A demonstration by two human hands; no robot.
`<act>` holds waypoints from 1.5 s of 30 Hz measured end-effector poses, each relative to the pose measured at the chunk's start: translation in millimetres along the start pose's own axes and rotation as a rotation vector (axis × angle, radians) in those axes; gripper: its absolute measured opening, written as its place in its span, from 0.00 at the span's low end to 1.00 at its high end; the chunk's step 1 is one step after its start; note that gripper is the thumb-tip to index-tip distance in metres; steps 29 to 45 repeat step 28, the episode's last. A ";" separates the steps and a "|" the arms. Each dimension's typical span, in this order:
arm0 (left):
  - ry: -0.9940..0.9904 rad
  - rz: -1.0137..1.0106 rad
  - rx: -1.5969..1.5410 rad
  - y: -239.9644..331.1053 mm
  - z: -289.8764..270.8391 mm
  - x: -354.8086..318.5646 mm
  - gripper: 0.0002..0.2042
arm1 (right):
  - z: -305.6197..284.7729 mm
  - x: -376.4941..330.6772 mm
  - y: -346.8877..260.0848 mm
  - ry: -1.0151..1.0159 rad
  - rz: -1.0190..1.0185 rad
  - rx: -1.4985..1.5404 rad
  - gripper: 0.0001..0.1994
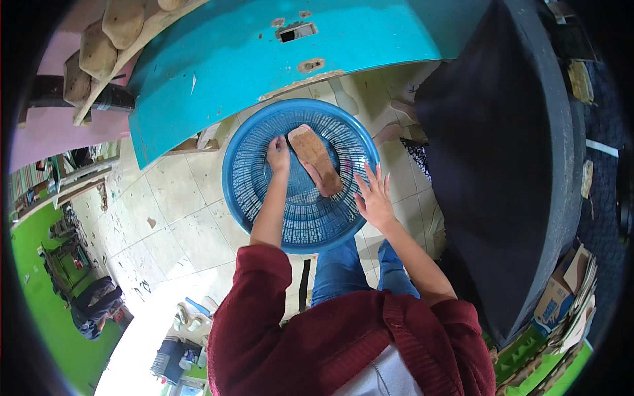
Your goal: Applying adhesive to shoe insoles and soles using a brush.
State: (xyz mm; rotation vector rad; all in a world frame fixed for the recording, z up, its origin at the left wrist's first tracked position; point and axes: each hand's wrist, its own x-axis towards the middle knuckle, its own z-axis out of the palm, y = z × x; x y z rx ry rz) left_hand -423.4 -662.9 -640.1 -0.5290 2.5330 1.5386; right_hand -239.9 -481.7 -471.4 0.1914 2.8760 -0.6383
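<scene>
A round blue plastic basket (239, 191) with slotted walls stands in front of me, at my knees. Inside it lies a brown, sole-shaped piece (316, 155), tilted toward the right, with a paler pinkish layer showing along its edge; it looks like shoe soles stacked together. My left hand (278, 156) is over the basket, just left of that piece, its fingers curled together; whatever they may hold is too small to make out. Over the basket's right rim, my right hand (376, 198) has its fingers spread and holds nothing.
Beyond the basket is a turquoise board (218, 72) with cut-outs. A dark cloth-covered form (495, 152) rises on the right. Wooden shoe lasts (123, 23) sit on a rack at upper left. Pale floor tiles (191, 231) carry scattered scraps. A cardboard box (557, 297) stands at lower right.
</scene>
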 end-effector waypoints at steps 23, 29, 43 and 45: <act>-0.524 1.463 0.374 346.9 30.8 -349.5 0.21 | -221.1 -194.3 77.4 0.637 0.389 -0.128 0.28; -0.588 1.710 0.237 392.7 64.7 -461.4 0.20 | -265.2 -295.0 120.8 0.850 0.524 -0.219 0.29; -0.588 1.710 0.237 392.7 64.7 -461.4 0.20 | -265.2 -295.0 120.8 0.850 0.524 -0.219 0.29; -0.588 1.710 0.237 392.7 64.7 -461.4 0.20 | -265.2 -295.0 120.8 0.850 0.524 -0.219 0.29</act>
